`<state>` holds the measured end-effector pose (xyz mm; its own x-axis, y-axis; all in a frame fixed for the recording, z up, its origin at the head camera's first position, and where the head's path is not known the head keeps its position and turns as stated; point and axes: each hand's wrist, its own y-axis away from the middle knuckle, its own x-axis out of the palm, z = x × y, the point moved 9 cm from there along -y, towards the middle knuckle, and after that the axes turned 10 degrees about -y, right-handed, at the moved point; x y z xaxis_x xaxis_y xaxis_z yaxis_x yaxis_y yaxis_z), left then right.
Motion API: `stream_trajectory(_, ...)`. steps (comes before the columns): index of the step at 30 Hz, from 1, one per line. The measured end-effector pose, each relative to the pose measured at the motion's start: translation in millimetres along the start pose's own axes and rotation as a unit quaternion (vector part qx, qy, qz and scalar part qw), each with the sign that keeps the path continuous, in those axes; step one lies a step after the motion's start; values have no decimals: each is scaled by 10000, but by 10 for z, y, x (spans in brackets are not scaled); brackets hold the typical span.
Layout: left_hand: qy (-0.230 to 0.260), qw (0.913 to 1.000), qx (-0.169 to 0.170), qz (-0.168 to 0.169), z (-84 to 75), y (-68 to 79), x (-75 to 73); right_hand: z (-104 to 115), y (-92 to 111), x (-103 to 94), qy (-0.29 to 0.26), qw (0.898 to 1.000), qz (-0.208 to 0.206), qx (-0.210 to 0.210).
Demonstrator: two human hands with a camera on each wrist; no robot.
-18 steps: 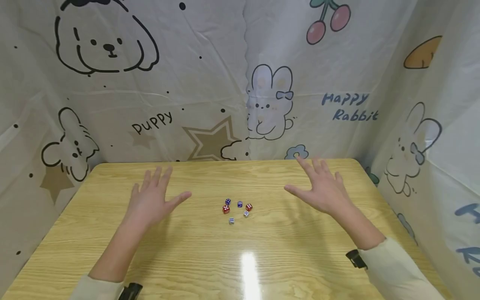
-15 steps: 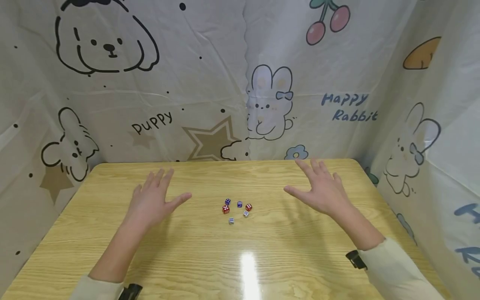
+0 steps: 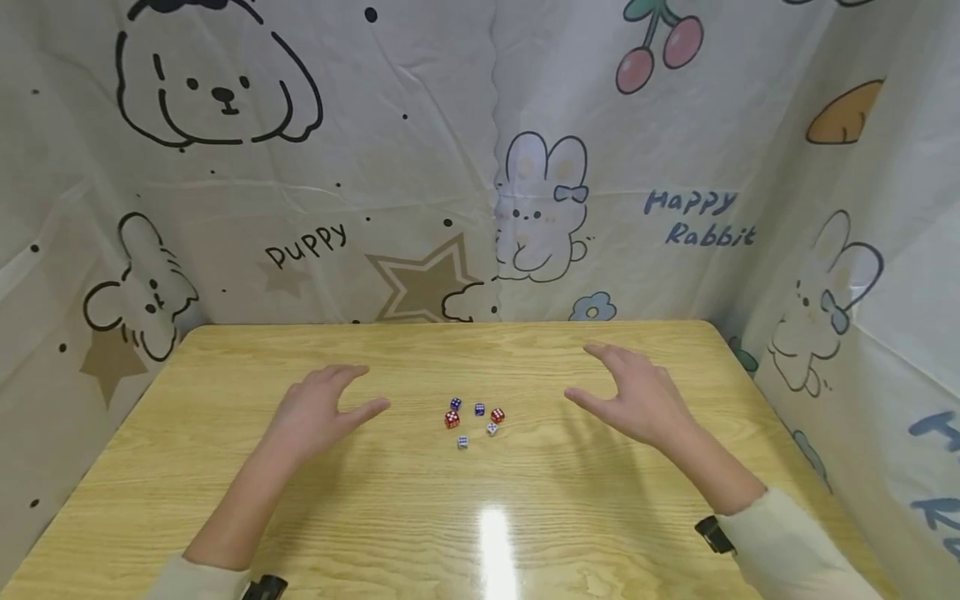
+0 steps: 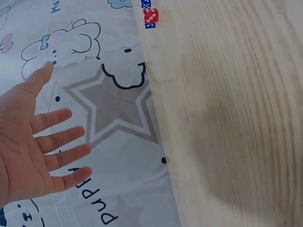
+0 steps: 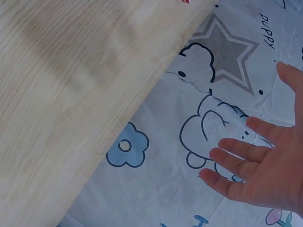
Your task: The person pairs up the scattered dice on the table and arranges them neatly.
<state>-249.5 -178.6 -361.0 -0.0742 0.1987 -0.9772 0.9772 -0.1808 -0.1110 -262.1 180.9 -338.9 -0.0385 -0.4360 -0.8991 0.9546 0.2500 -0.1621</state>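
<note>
Several small dice lie grouped on the wooden table point(image 3: 420, 517) between my hands: a left red die point(image 3: 452, 419), a right red die point(image 3: 498, 415), two blue dice point(image 3: 479, 409) at the back and two white dice point(image 3: 462, 442) nearer me. Left of them, my left hand point(image 3: 307, 417) hovers above the wood, thumb apart from the spread fingers, holding nothing. On the other side my right hand point(image 3: 637, 396) is held up the same way and touches nothing. The left wrist view shows a red die point(image 4: 150, 16) beside blue ones at its top.
A pale printed curtain point(image 3: 420, 167) hangs behind the table and along both sides. Black wrist straps point(image 3: 715, 534) show at the cuffs of the light sleeves point(image 3: 795, 542).
Both hands have dipped slightly, and their fingers have bent forward and inward from a more upright spread. The dice lie where they were.
</note>
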Motion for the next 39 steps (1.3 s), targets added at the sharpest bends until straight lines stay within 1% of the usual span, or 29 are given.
stream_trajectory(6, 286, 9995, 133, -8, -58, 14, 47, 23, 18, 64, -178, 9998, 43, -47)
stream_trajectory(16, 656, 9968, 448, 14, -194, 69, 178, 80, 60, 199, -346, 9988, 75, -327)
stream_trajectory(23, 755, 9953, 615, -2, -303, 59, 278, 92, 81, 302, -519, 9979, 156, -367)
stream_trajectory(27, 911, 9938, 624, 101, -366, 40, 348, 82, 101, 366, -695, 9966, 323, -300)
stream_trajectory(30, 953, 9933, 616, 209, -415, 24, 404, 88, 114, 408, -756, 9959, 372, -317)
stream_trajectory(37, 1095, 9923, 403, 410, -457, -6, 534, 87, 167, 538, -927, 9941, 487, -272)
stream_trajectory(39, 1156, 9915, 394, 450, -475, -20, 573, 98, 173, 557, -946, 9938, 495, -302)
